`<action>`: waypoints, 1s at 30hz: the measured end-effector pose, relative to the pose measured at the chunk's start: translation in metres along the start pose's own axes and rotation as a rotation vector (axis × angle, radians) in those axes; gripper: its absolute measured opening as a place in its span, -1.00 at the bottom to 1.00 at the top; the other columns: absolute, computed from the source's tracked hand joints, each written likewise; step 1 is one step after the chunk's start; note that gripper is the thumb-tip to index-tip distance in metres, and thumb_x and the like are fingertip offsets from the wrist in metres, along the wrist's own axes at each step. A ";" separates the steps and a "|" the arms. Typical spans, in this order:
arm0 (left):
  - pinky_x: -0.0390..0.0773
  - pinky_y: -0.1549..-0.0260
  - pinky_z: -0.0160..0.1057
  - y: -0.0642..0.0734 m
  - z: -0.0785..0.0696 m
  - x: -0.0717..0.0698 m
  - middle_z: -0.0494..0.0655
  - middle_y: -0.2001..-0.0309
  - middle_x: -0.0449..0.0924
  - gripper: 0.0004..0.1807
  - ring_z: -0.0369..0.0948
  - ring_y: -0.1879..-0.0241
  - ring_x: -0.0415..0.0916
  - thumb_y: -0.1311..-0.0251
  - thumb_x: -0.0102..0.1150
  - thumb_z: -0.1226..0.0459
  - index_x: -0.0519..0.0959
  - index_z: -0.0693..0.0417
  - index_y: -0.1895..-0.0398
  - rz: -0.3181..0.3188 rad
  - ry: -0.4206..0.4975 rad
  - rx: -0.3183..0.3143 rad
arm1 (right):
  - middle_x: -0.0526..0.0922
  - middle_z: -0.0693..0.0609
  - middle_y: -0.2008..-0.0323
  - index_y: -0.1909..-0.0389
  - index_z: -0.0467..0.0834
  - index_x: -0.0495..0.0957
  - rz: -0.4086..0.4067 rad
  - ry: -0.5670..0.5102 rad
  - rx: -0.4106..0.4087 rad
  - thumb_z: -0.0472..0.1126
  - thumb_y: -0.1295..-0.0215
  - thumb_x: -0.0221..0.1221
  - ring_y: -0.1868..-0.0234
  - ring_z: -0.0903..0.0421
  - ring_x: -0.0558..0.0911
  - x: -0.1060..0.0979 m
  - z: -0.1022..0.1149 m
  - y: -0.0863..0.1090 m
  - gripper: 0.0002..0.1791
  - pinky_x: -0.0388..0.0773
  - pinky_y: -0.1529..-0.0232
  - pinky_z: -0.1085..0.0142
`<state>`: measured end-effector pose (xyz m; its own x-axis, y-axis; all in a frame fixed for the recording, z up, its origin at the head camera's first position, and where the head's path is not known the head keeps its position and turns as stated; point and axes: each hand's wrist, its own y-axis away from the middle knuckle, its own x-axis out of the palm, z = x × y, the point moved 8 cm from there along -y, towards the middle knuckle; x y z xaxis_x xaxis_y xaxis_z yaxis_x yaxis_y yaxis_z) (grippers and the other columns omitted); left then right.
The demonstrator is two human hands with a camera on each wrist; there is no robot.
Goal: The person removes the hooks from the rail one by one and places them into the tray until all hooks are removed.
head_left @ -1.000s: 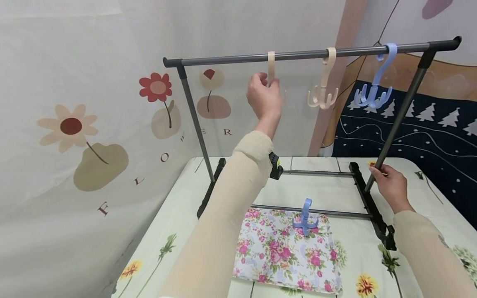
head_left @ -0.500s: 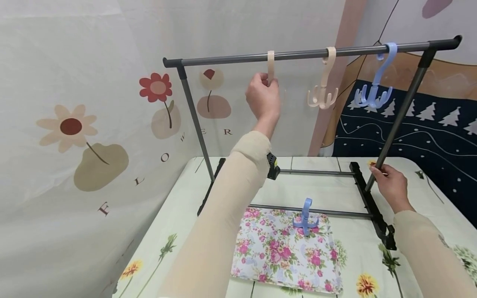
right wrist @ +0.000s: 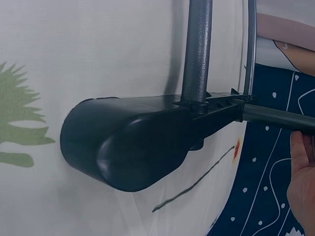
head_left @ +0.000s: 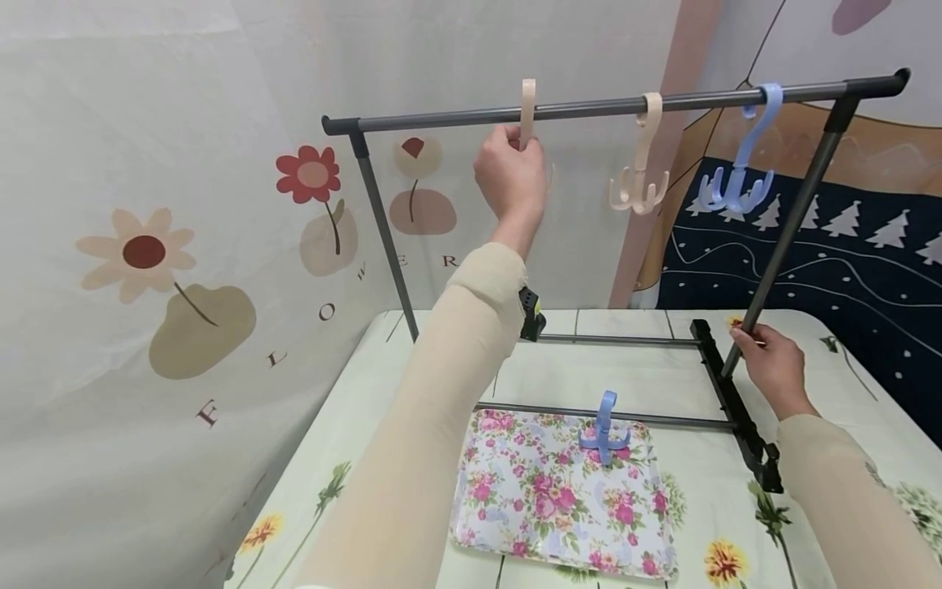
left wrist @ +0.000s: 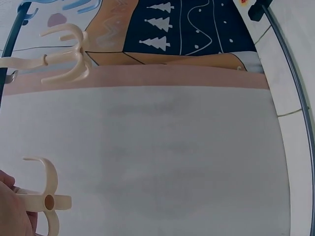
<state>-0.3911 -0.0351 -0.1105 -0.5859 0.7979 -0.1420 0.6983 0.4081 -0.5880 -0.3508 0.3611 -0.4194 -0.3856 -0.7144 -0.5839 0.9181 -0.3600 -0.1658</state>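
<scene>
The left hand (head_left: 513, 176) grips the hook (head_left: 527, 110); long axis near vertical, curved end up. The right hand (head_left: 773, 368) grips the post (head_left: 791, 221).

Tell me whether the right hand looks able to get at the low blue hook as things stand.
Probably yes, if the right hand lets go of the post: only the low black foot seems to lie between, and nothing covers the blue hook.
</scene>
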 end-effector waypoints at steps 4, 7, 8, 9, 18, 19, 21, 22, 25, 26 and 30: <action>0.50 0.26 -0.42 -0.002 -0.005 -0.003 -0.12 0.28 0.67 -0.92 -0.29 0.29 0.56 -0.31 0.24 0.30 0.65 0.10 0.19 -0.008 0.010 0.008 | 0.44 -0.42 -0.18 -0.24 -0.38 0.41 -0.002 -0.003 -0.003 0.08 -0.57 -0.11 -0.12 -0.35 0.42 0.001 0.001 0.000 -0.40 0.38 0.17 -0.09; 0.49 0.28 -0.41 -0.004 -0.009 -0.005 -0.13 0.30 0.66 -0.92 -0.28 0.30 0.54 -0.30 0.24 0.30 0.64 0.11 0.21 -0.009 0.021 0.030 | 0.45 -0.42 -0.17 -0.22 -0.38 0.42 -0.006 -0.003 -0.004 0.08 -0.57 -0.11 -0.09 -0.34 0.43 0.000 0.001 0.001 -0.40 0.38 0.19 -0.07; 0.49 0.28 -0.41 -0.004 -0.009 -0.005 -0.13 0.31 0.66 -0.91 -0.29 0.31 0.54 -0.30 0.24 0.29 0.64 0.11 0.20 -0.007 0.031 0.034 | 0.45 -0.42 -0.17 -0.22 -0.38 0.42 -0.006 -0.002 -0.004 0.08 -0.57 -0.11 -0.08 -0.34 0.43 0.000 0.001 0.001 -0.40 0.37 0.20 -0.05; 0.49 0.29 -0.41 -0.004 -0.009 -0.006 -0.13 0.31 0.66 -0.91 -0.29 0.31 0.53 -0.30 0.24 0.28 0.64 0.11 0.20 -0.003 0.039 0.035 | 0.45 -0.42 -0.16 -0.22 -0.38 0.42 -0.007 0.003 -0.004 0.09 -0.57 -0.11 -0.08 -0.33 0.43 0.000 0.001 0.001 -0.40 0.37 0.21 -0.04; 0.47 0.32 -0.44 0.000 -0.002 -0.009 -0.11 0.33 0.64 -0.89 -0.30 0.34 0.52 -0.28 0.26 0.30 0.66 0.12 0.18 0.013 0.065 0.091 | 0.45 -0.43 -0.16 -0.23 -0.38 0.42 -0.005 -0.004 -0.006 0.10 -0.57 -0.12 -0.07 -0.32 0.44 -0.001 -0.001 0.002 -0.38 0.36 0.23 -0.01; 0.46 0.32 -0.44 0.001 -0.001 -0.010 -0.12 0.33 0.64 -0.88 -0.31 0.34 0.52 -0.27 0.27 0.30 0.67 0.12 0.18 0.014 0.065 0.096 | 0.45 -0.42 -0.16 -0.23 -0.38 0.42 -0.004 -0.003 -0.006 0.11 -0.57 -0.12 -0.06 -0.32 0.44 -0.001 -0.001 0.002 -0.38 0.35 0.24 0.01; 0.46 0.30 -0.44 0.002 0.002 -0.012 -0.11 0.33 0.65 -0.87 -0.30 0.33 0.52 -0.24 0.28 0.32 0.68 0.13 0.17 0.021 0.067 0.109 | 0.45 -0.42 -0.16 -0.23 -0.38 0.42 -0.004 -0.002 -0.006 0.11 -0.56 -0.12 -0.07 -0.32 0.44 -0.001 -0.002 0.002 -0.37 0.35 0.24 0.02; 0.46 0.29 -0.44 0.003 0.004 -0.013 -0.10 0.33 0.65 -0.87 -0.30 0.33 0.53 -0.23 0.29 0.33 0.68 0.14 0.17 0.027 0.069 0.118 | 0.45 -0.42 -0.16 -0.23 -0.38 0.42 -0.004 -0.001 -0.007 0.12 -0.56 -0.12 -0.07 -0.32 0.44 -0.001 -0.002 0.002 -0.37 0.35 0.25 0.03; 0.46 0.26 -0.44 0.007 0.009 -0.017 -0.08 0.32 0.66 -0.85 -0.29 0.31 0.54 -0.22 0.31 0.34 0.67 0.17 0.17 0.062 0.073 0.143 | 0.46 -0.42 -0.14 -0.21 -0.39 0.43 -0.008 0.000 -0.013 0.11 -0.56 -0.11 -0.04 -0.31 0.44 -0.002 -0.002 0.002 -0.38 0.34 0.27 0.05; 0.46 0.26 -0.43 0.008 0.011 -0.018 -0.07 0.31 0.66 -0.85 -0.28 0.31 0.54 -0.21 0.31 0.34 0.67 0.17 0.17 0.077 0.072 0.149 | 0.47 -0.42 -0.14 -0.20 -0.39 0.43 -0.010 0.001 -0.015 0.10 -0.56 -0.11 -0.02 -0.29 0.45 -0.002 -0.002 0.002 -0.39 0.34 0.27 0.06; 0.49 0.25 -0.42 0.014 0.022 -0.021 -0.06 0.30 0.67 -0.85 -0.28 0.30 0.55 -0.22 0.33 0.34 0.66 0.18 0.17 0.139 0.057 0.152 | 0.49 -0.42 -0.11 -0.18 -0.39 0.45 -0.016 0.000 -0.021 0.10 -0.56 -0.10 0.03 -0.25 0.45 -0.003 -0.002 0.001 -0.39 0.32 0.30 0.09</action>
<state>-0.3780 -0.0562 -0.1327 -0.4612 0.8672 -0.1877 0.6981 0.2241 -0.6800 -0.3485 0.3634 -0.4193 -0.4004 -0.7085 -0.5812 0.9135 -0.3589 -0.1919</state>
